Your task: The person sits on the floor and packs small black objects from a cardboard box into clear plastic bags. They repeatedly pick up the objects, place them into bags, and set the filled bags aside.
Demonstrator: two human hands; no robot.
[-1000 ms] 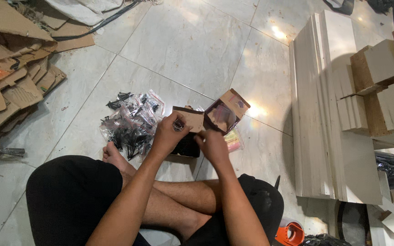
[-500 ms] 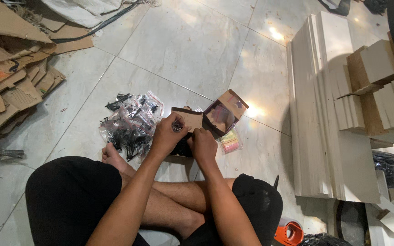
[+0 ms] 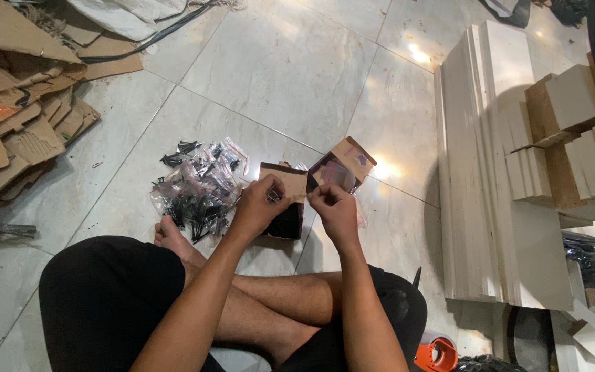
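Near the middle of the frame, a person sits cross-legged on the pale marble-patterned floor tiles [image 3: 290, 69], both hands raised over a small brown cardboard box with open flaps [image 3: 290, 207]. The left hand [image 3: 259, 207] is curled, its fingertips pinching something small and clear, seemingly a little plastic bag, though it is too small to tell for certain. The right hand [image 3: 332, 210] is curled too, thumb and fingers pinched together just beside the left, seemingly on the same small piece. Behind the right hand, a box flap with a dark printed face [image 3: 342, 169] tilts upward.

Just left of the box, touching the person's bare foot, lies a heap of small clear plastic bags holding black screws [image 3: 197, 189]. Torn brown cardboard scraps [image 3: 15, 124] crowd the upper left of the frame, and a stack of white flat boards [image 3: 490, 158] fills the right side, with a leaning pile of white blocks with brown cut edges [image 3: 566, 131] on top. An orange tool [image 3: 436, 355] peeks in at the bottom edge.

The pinch looks slight, so a slip could drop the piece onto the heap, where it would be hard to tell apart. Pulling unevenly could tear thin plastic and scatter screws across the smooth tiles beside the bare foot.
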